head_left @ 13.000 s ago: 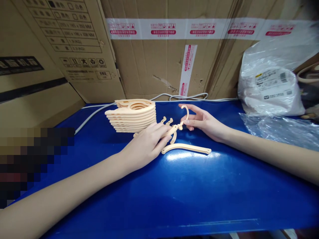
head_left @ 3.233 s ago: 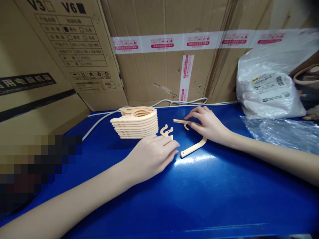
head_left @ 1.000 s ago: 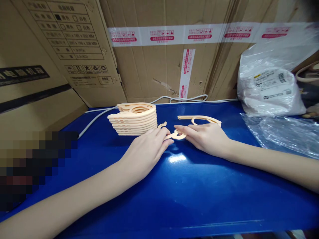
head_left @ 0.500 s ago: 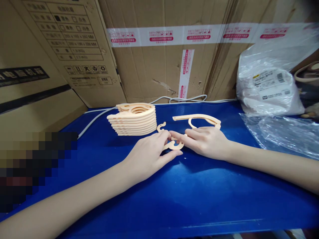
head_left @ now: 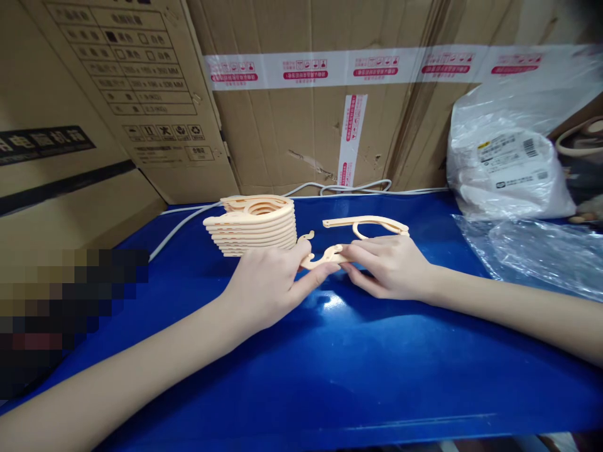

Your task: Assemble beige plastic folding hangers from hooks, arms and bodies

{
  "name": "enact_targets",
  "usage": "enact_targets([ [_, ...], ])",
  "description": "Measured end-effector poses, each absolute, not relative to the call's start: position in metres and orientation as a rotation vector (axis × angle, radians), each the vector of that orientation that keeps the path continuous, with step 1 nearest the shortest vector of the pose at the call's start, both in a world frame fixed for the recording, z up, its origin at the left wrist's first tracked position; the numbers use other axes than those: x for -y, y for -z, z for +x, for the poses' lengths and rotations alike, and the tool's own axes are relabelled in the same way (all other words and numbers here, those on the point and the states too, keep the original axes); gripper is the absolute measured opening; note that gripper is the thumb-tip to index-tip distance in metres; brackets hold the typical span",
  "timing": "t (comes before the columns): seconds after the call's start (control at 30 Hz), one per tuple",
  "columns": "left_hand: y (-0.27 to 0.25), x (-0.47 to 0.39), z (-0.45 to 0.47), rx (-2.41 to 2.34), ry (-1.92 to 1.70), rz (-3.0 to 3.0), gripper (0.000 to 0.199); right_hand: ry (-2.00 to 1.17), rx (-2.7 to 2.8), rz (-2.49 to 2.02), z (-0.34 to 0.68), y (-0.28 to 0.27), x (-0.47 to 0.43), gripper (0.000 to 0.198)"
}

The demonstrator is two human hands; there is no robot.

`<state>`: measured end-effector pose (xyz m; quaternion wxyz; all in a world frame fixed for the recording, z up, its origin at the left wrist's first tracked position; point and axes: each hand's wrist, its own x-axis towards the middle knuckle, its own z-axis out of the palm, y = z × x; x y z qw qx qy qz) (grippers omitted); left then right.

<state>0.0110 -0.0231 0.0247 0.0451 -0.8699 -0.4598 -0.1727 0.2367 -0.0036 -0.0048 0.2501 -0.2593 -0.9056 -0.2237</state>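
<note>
My left hand (head_left: 266,279) is closed, thumb and fingers pinching a cream plastic folding hanger (head_left: 325,257) by its curved hook section. On its other side my right hand (head_left: 393,267) grips the same piece, fingertips close to the left thumb. A long, slim hanger arm (head_left: 367,220) with a curved inner loop sticks out behind the right hand; its joint with the held part is hidden. Past the left fingers shows a small hook end (head_left: 308,236). Just behind the left hand stands a neat stack of folded hangers (head_left: 254,229) in the same cream plastic.
Blue table (head_left: 306,376) under everything. Cardboard boxes (head_left: 282,138) wall off the back and left. A white cable (head_left: 181,229) runs along the rear. At right are a white plastic-wrapped package (head_left: 509,166) and a clear plastic bag (head_left: 541,251).
The held hook section has turned and now lies flatter between my hands. The left hand has shifted slightly left, and the hanger arm behind the right hand has moved a little left.
</note>
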Motion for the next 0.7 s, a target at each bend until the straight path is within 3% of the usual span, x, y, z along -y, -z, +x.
enact_targets([
  [0.27, -0.0211, 0.0221, 0.0102, 1.339, 0.531, -2.694, 0.033, 0.594, 2.579, -0.687, 0.2374, 0.0058, -0.0008, 0.032],
  [0.7, -0.0207, 0.0205, 0.0093, 1.341, 0.477, -2.917, 0.030, 0.634, 2.514, -0.656, 0.2386, 0.0036, 0.0013, 0.034],
])
